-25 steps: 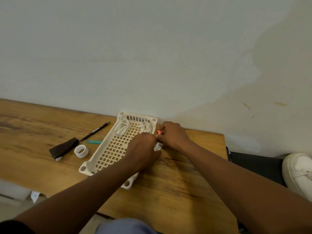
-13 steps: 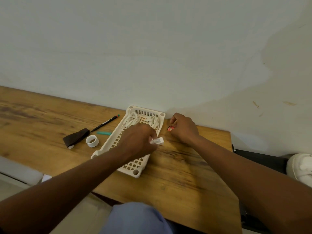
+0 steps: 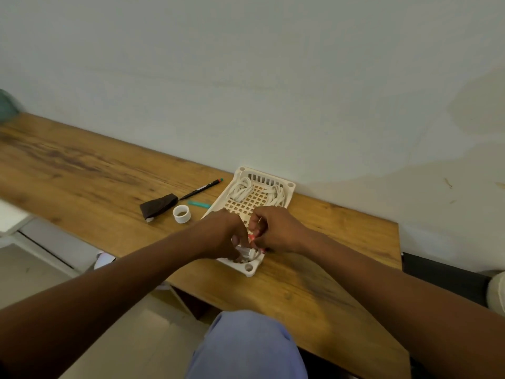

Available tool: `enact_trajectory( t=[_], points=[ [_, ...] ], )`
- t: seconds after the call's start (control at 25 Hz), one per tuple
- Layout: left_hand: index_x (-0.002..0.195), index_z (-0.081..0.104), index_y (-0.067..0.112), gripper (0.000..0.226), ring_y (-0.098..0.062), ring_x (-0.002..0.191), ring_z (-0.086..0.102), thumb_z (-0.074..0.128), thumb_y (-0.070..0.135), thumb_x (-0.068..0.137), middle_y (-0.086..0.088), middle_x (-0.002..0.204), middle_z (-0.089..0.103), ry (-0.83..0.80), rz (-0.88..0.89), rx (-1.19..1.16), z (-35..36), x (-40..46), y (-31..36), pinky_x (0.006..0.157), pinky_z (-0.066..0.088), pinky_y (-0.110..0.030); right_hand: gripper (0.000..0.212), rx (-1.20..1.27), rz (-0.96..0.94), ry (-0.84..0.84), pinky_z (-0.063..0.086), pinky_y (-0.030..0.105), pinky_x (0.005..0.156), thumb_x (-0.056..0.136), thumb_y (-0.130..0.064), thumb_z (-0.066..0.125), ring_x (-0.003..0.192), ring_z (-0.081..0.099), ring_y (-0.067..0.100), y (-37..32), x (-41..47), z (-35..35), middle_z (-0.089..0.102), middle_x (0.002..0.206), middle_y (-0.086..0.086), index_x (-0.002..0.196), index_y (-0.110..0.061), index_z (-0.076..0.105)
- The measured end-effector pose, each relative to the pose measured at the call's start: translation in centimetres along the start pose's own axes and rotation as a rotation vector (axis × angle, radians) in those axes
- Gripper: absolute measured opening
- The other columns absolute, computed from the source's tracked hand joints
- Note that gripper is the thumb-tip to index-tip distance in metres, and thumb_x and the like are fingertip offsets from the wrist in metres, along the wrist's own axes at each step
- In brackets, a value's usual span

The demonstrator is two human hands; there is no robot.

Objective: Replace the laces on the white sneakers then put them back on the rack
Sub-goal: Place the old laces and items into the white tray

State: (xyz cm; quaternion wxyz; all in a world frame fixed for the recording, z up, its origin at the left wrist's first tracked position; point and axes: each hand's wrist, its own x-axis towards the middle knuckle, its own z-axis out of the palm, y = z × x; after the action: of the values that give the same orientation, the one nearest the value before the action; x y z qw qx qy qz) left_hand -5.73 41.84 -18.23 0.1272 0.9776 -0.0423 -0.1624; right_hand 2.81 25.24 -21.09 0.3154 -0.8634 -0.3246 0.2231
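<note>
A white lattice tray (image 3: pixel 290 186) lies on the wooden table (image 3: pixel 82 170) against the wall. Two bundles of white laces rest at its far end, one at the left (image 3: pixel 240 191) and one at the right (image 3: pixel 277 197). Both of my hands meet over the tray's near end. My left hand (image 3: pixel 221 236) pinches a small white tube (image 3: pixel 246 252) down in the near corner. My right hand (image 3: pixel 276 232) is closed, with a small red cap (image 3: pixel 251 237) at its fingertips touching the left hand. Only a sliver of a white sneaker (image 3: pixel 498 294) shows at the right edge.
Left of the tray lie a black marker (image 3: pixel 200 189), a teal pen (image 3: pixel 199 204), a white ring of tape (image 3: pixel 181 213) and a dark brown wedge (image 3: pixel 158 206). A black surface (image 3: pixel 442 277) sits beyond the table's right end. My blue-clad knee (image 3: pixel 246 346) is below.
My hands were apart half a second ago, beside the tray's right rim. They have come back together over the tray's near corner, tube and red cap touching. The camera has tilted down.
</note>
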Motion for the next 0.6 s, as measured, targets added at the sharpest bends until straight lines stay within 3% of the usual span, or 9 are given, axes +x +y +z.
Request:
enact_trajectory(
  t=[0.32, 0.48, 0.6],
  points=[
    [0.115, 0.076, 0.035, 0.035, -0.005, 0.098, 0.053, 0.085, 0.028, 0.081, 0.014, 0.109, 0.069, -0.008, -0.022, -0.016, 1.0, 0.9, -1.0, 0.071, 0.041, -0.018, 0.016, -0.013, -0.055, 0.122, 0.061, 0.040, 0.079, 0.078, -0.003, 0.080, 0.081, 0.068, 0.009, 0.2, 0.4, 1.6, 0.072, 0.081, -0.007, 0.082, -0.016, 0.072],
    [0.104, 0.080, 0.034, 0.028, -0.005, 0.102, 0.060, 0.083, 0.018, 0.081, 0.015, 0.109, 0.071, -0.007, -0.031, -0.126, 0.8, 0.6, -1.6, 0.087, 0.055, -0.027, 0.009, -0.071, -0.104, 0.072, 0.061, 0.040, 0.077, 0.083, -0.007, 0.074, 0.074, 0.069, 0.007, 0.3, 0.8, 2.0, 0.074, 0.076, -0.005, 0.078, -0.015, 0.077],
    [0.094, 0.081, 0.033, 0.027, -0.007, 0.104, 0.064, 0.079, 0.009, 0.081, 0.020, 0.097, 0.069, 0.033, -0.037, -0.219, 0.6, 0.2, -2.4, 0.086, 0.056, -0.025, 0.010, -0.095, -0.126, 0.038, 0.061, 0.040, 0.076, 0.086, -0.012, 0.073, 0.073, 0.070, 0.006, 0.7, 0.8, 1.9, 0.076, 0.077, -0.007, 0.081, -0.017, 0.081]
  ],
)
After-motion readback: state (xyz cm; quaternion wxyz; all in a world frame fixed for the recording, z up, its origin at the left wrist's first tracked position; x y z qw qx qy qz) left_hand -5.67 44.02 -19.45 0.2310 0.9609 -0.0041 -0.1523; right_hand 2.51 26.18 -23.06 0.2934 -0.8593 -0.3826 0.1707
